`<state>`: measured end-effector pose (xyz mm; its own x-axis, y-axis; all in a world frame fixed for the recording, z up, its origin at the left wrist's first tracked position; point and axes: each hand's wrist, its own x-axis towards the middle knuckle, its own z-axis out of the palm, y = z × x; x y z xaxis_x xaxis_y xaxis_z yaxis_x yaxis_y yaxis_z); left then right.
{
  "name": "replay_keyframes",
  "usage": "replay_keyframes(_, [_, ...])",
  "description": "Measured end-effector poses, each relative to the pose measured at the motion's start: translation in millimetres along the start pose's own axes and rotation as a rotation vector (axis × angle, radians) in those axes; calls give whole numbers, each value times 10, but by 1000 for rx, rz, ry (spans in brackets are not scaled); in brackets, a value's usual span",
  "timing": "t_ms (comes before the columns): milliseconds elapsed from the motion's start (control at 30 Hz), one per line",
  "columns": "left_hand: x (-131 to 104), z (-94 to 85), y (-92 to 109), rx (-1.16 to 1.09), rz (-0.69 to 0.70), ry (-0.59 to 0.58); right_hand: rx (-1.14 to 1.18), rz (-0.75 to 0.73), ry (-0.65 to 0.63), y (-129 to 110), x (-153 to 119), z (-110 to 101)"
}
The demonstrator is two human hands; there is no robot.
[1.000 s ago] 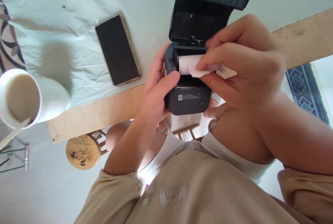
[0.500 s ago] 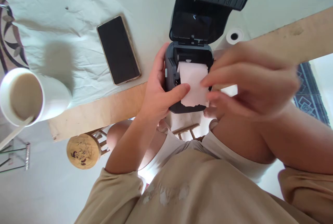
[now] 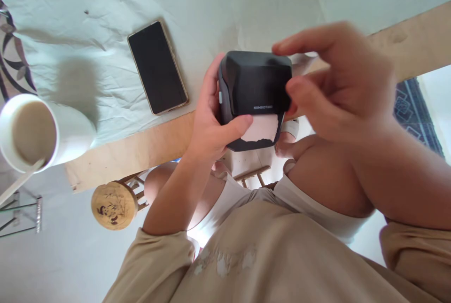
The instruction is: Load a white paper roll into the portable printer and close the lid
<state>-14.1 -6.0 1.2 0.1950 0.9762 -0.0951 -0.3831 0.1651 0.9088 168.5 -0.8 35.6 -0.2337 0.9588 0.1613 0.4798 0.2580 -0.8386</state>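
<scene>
A dark label printer (image 3: 259, 82) is held above the table's front edge, its lid down over the body. My left hand (image 3: 214, 124) grips it from the left, with the thumb across the front on a white paper strip (image 3: 262, 128). The strip has a torn edge and hangs out below the lid. My right hand (image 3: 345, 82), blurred, is at the printer's right side with thumb and forefinger apart. Its forefinger is by the lid's upper right corner and its thumb by the right edge. Whether the lid is latched I cannot tell.
A phone (image 3: 158, 68) lies on the pale tablecloth (image 3: 197, 7), left of the printer. Farther left stands a white cup (image 3: 75, 129) with a milky brown drink and a spoon. A wooden board (image 3: 134, 145) edges the table. Below is a round stool (image 3: 114, 205).
The printer's lid has swung down from upright and covers the paper compartment. My right hand has moved from the paper strip up to the lid's right side. My left hand keeps its hold.
</scene>
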Motion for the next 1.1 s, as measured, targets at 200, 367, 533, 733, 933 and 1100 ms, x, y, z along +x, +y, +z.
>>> replay_keyframes(200, [34,-42,-86,-47,40,-93,-103,-104,-131,31,14,73])
replay_keyframes(367, [21,-43,-27,-30,-20,-41,-141,-78,-202,90,56,59])
replay_keyframes(533, [21,10,-9,-101,-11,3,-173,-140,-200,120,71,74])
replay_keyframes(733, [76,-47,-17,-161,-30,5,-119,-160,-144,100,20,121])
replay_keyframes(933, [71,-23,-5,-186,-44,-45,-85,-144,-73,103,3,125])
replay_keyframes(1100, [56,55,1,-218,-128,6,-193,-245,-60,91,18,124])
